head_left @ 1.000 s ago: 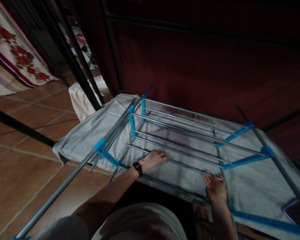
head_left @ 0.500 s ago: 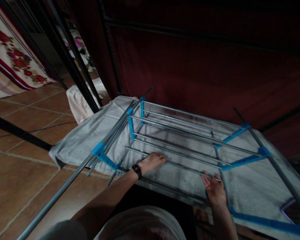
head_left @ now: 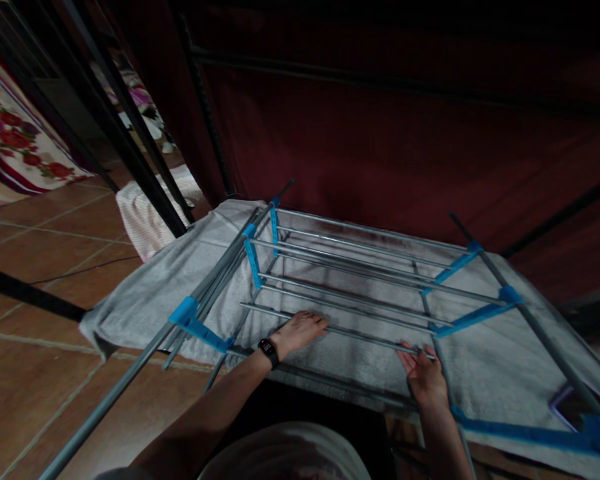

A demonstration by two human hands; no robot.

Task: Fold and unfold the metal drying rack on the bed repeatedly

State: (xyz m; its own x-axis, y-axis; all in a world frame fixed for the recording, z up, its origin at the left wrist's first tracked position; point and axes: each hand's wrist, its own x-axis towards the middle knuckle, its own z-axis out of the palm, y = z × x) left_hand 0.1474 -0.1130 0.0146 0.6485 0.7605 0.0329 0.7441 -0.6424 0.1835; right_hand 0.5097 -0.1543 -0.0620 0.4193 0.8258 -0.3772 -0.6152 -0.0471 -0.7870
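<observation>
A loose grey metal tube runs crosswise between my hands, low over the near part of a rack frame made of grey tubes and blue plastic brackets. My left hand, with a black watch at the wrist, is wrapped over the tube left of its middle. Near the tube's right end, my right hand holds it between thumb and fingers, palm upward. Beyond the tube, several parallel bars span between the blue brackets on the left and the blue brackets on the right.
The frame lies on a grey blanket. Several loose tubes lie along its left side. A phone-like dark object rests at the right. Dark red cloth hangs behind. Black posts and tiled floor are at the left.
The view has shifted slightly, so the scene sits a little lower and further left. Both hands keep their hold on the tube, which stays about where it was in the frame.
</observation>
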